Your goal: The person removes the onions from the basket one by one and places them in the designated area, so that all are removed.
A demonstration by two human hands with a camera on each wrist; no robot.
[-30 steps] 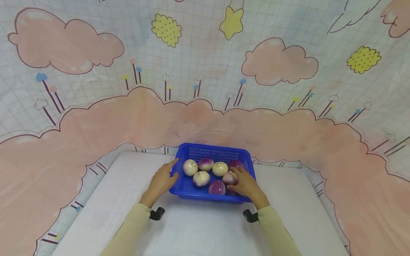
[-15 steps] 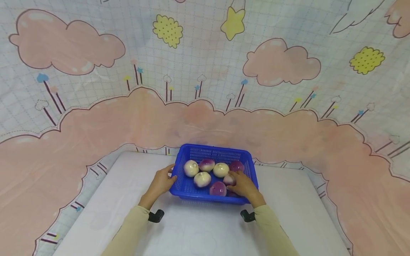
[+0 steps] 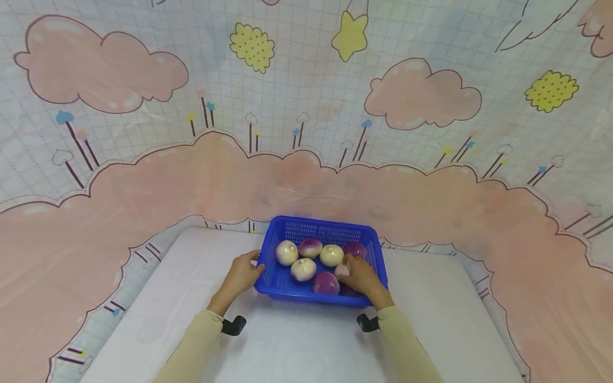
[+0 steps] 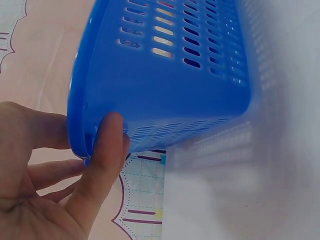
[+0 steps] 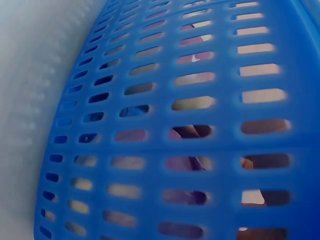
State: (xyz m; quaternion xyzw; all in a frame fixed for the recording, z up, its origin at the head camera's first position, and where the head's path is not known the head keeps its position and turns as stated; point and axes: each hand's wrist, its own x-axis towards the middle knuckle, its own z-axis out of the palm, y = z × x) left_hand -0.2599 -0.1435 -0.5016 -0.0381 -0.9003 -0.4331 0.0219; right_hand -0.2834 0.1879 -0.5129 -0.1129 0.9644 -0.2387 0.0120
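A blue plastic basket [image 3: 313,299] with slotted walls stands on the white table, holding several glossy white and purple onions [image 3: 303,269]. At its left end my left hand [image 3: 239,274] grips the rim. The left wrist view shows the thumb [image 4: 102,160] against the basket's outer wall [image 4: 165,85] and the other fingers at the rim's far side. My right hand [image 3: 364,277] reaches inside at the right and holds a pale purple onion [image 3: 341,270], partly hidden by the fingers. In the right wrist view the basket's front wall [image 5: 150,150] hides most of this hand.
The white table [image 3: 297,346] extends in front of the basket and to both sides. Close behind it hangs a printed cloth [image 3: 306,186] with clouds and stars. A black wrist mount [image 3: 367,323] sits under each forearm.
My left hand has dropped slightly, and its fingers have drawn in on the basket's rim. The right hand has moved a little left and its fingers have closed around the pale purple onion.
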